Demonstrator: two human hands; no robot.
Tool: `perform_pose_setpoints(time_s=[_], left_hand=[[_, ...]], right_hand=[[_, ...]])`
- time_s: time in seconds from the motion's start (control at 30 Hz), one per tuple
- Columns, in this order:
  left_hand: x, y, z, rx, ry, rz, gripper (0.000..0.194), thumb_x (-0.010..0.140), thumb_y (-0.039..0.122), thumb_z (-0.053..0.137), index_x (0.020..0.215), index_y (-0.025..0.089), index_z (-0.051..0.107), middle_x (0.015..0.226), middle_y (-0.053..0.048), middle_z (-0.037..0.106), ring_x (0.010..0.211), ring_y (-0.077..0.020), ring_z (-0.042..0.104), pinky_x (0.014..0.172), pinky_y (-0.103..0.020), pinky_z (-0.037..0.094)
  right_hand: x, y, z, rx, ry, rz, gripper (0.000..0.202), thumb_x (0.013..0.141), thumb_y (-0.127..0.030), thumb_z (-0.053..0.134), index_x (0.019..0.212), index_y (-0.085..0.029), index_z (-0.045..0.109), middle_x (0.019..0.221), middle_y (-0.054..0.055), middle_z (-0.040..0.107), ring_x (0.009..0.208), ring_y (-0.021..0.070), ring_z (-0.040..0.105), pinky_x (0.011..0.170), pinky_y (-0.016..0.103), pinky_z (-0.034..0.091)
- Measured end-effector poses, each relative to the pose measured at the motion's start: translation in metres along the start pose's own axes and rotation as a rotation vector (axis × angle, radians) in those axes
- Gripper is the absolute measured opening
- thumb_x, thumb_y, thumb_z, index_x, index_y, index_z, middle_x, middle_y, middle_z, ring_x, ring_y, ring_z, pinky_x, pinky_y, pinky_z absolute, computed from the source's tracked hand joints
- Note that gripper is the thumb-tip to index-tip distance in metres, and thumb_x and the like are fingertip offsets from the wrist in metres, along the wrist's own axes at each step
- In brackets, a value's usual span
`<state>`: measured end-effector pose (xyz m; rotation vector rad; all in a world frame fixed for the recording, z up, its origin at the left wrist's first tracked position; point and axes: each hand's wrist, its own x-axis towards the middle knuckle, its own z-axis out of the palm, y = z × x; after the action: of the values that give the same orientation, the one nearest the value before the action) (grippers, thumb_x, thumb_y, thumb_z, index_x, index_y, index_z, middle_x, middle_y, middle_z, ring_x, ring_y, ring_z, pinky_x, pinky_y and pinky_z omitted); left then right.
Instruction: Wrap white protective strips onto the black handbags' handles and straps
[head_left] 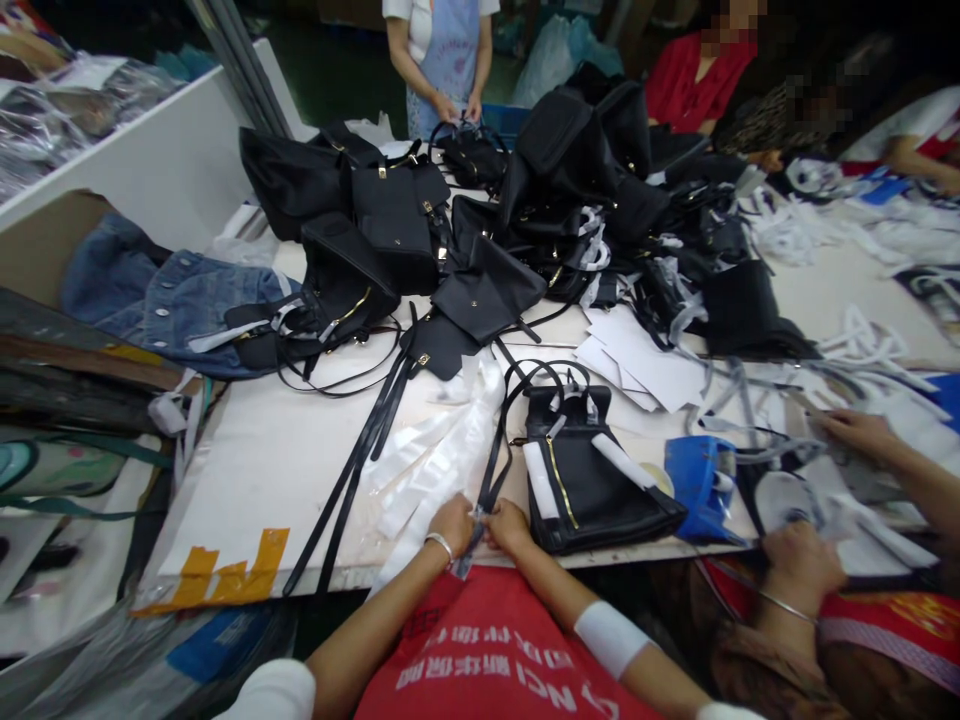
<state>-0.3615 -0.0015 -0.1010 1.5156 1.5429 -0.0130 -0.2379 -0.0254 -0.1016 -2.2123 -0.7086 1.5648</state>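
My left hand (451, 524) and my right hand (507, 526) are close together at the table's front edge, fingers pinched on the end of a black strap (489, 478). A bit of clear plastic shows at my fingertips. The strap runs up to a black backpack (600, 490) lying to the right of my hands, with a gold zipper and white wrapping on parts of it. Left of the strap, strips of white film (450, 450) lie on the table. Two loose black straps (352, 470) hang over the front edge further left.
Many black bags (397, 220) are heaped across the back. White paper sheets (637, 360), a blue holder (699, 485) and a denim jacket (180, 300) lie around. A co-worker's hands (802, 555) work at the right; other people stand across the table (247, 470).
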Motion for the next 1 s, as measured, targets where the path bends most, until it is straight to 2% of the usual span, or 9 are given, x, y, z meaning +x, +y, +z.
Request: perform_pose_setpoints(time_s=[0.13,0.23,0.43,0.53,0.6,0.7,0.8,0.9,1.0], left_hand=[[0.003,-0.002,0.001,-0.116,-0.032,-0.030,0.008,0.073,0.017,0.055,0.078,0.015,0.060,0.058,0.000,0.060,0.057,-0.0135,0.057,0.055,-0.022,0.038],[0.000,-0.002,-0.003,-0.213,-0.049,-0.012,0.009,0.074,0.015,0.050,0.076,0.015,0.059,0.051,0.004,0.054,0.046,-0.0102,0.050,0.048,-0.020,0.034],[-0.014,0.011,-0.032,-0.314,-0.004,0.174,0.009,0.071,0.016,0.050,0.071,0.016,0.060,0.061,0.003,0.055,0.059,-0.0105,0.050,0.055,-0.019,0.035],[-0.021,0.022,-0.055,-0.385,-0.019,0.328,0.012,0.077,0.021,0.048,0.075,0.017,0.059,0.063,0.002,0.056,0.060,-0.0114,0.050,0.057,-0.021,0.037],[-0.022,0.031,-0.070,-0.399,0.013,0.430,0.018,0.083,0.026,0.044,0.081,0.018,0.059,0.070,0.000,0.058,0.065,-0.0131,0.053,0.062,-0.023,0.041],[-0.013,0.047,-0.083,-0.284,0.130,0.556,0.024,0.087,0.030,0.040,0.096,0.020,0.060,0.093,-0.004,0.061,0.087,-0.0167,0.056,0.078,-0.028,0.043],[0.009,0.064,-0.081,-0.061,0.190,0.609,0.032,0.082,0.031,0.051,0.112,0.023,0.057,0.118,-0.007,0.054,0.109,-0.0219,0.048,0.094,-0.036,0.038],[0.037,0.078,-0.069,0.167,0.208,0.525,0.040,0.074,0.029,0.061,0.113,0.023,0.058,0.134,-0.009,0.042,0.121,-0.0286,0.037,0.097,-0.042,0.035],[0.060,0.088,-0.057,0.290,0.273,0.440,0.045,0.073,0.023,0.058,0.118,0.023,0.055,0.136,-0.011,0.038,0.122,-0.0307,0.034,0.094,-0.043,0.036]], right_hand=[[-0.004,-0.003,-0.005,0.135,-0.038,-0.069,0.023,0.058,-0.031,0.070,0.065,-0.020,0.051,0.042,-0.008,0.046,0.041,0.0106,0.046,0.045,0.022,0.037],[-0.012,-0.006,-0.010,0.238,-0.087,-0.149,0.028,0.054,-0.036,0.072,0.067,-0.019,0.054,0.051,-0.005,0.054,0.049,0.0114,0.050,0.049,0.022,0.039],[-0.035,-0.022,-0.019,0.372,-0.192,-0.199,0.037,0.058,-0.047,0.070,0.076,-0.018,0.058,0.058,-0.003,0.057,0.049,0.0106,0.049,0.050,0.022,0.040],[-0.053,-0.042,-0.038,0.434,-0.282,-0.256,0.037,0.061,-0.046,0.072,0.080,-0.016,0.061,0.067,0.000,0.062,0.056,0.0125,0.053,0.054,0.024,0.041],[-0.070,-0.056,-0.057,0.463,-0.328,-0.344,0.035,0.064,-0.043,0.072,0.086,-0.017,0.064,0.077,0.002,0.065,0.068,0.0154,0.056,0.062,0.025,0.043],[-0.099,-0.072,-0.081,0.547,-0.430,-0.397,0.034,0.071,-0.039,0.069,0.097,-0.018,0.064,0.089,0.004,0.066,0.080,0.0173,0.059,0.074,0.028,0.044],[-0.126,-0.079,-0.091,0.725,-0.605,-0.287,0.030,0.076,-0.034,0.066,0.101,-0.018,0.061,0.082,0.003,0.065,0.072,0.0140,0.060,0.072,0.026,0.045],[-0.140,-0.075,-0.093,0.907,-0.755,-0.171,0.022,0.074,-0.029,0.069,0.092,-0.017,0.061,0.068,0.000,0.060,0.061,0.0098,0.057,0.062,0.020,0.044],[-0.137,-0.064,-0.104,0.912,-0.844,-0.155,0.027,0.066,-0.033,0.076,0.082,-0.017,0.060,0.058,-0.003,0.054,0.051,0.0072,0.052,0.052,0.017,0.040]])
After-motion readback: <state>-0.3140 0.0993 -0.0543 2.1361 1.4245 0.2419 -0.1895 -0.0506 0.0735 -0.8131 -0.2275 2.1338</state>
